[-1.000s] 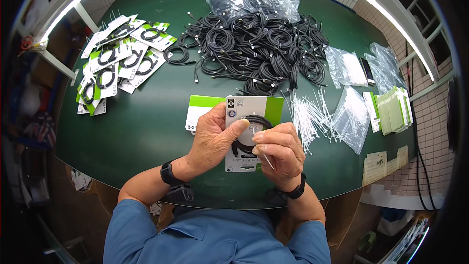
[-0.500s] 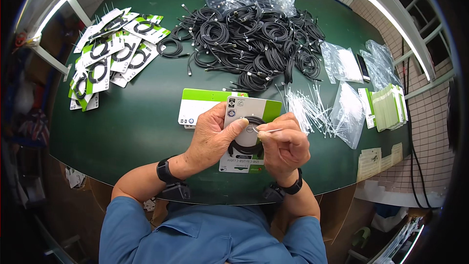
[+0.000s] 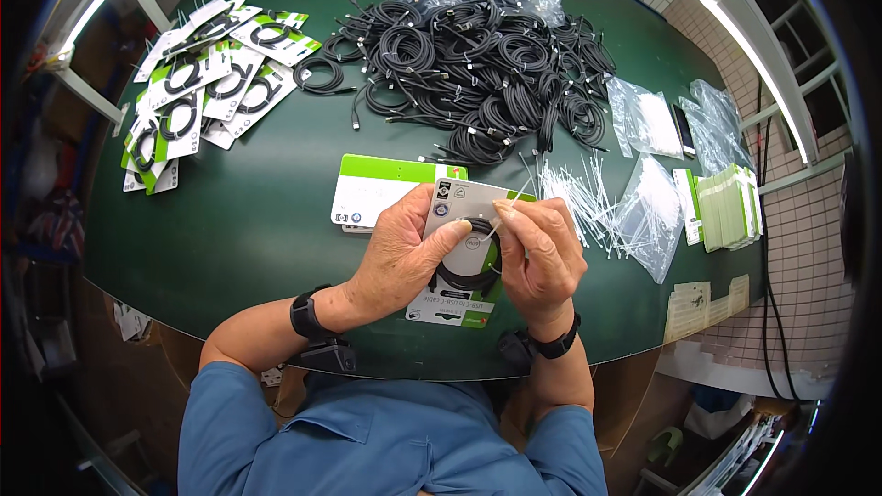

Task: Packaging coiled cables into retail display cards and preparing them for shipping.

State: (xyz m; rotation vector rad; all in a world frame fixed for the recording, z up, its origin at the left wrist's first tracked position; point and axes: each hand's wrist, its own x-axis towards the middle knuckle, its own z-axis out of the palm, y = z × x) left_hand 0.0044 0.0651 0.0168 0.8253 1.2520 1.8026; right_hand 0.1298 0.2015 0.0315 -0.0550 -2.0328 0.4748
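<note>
Compared with a second ago, the white backing card (image 3: 457, 262) sits lower and more tilted between the hands, and the right hand (image 3: 542, 253) has brought a thin white tie to its upper part, so fastening looks under way. The left hand (image 3: 404, 253) clamps the card's left side, thumb pressed on the coiled black cable (image 3: 467, 274). The right fingertips pinch the tie. The card hovers near the tabletop's (image 3: 266, 248) front edge.

Both hands cover much of the coiled cable (image 3: 464, 277) on its card (image 3: 457, 303); the fastening is too small to tell
</note>
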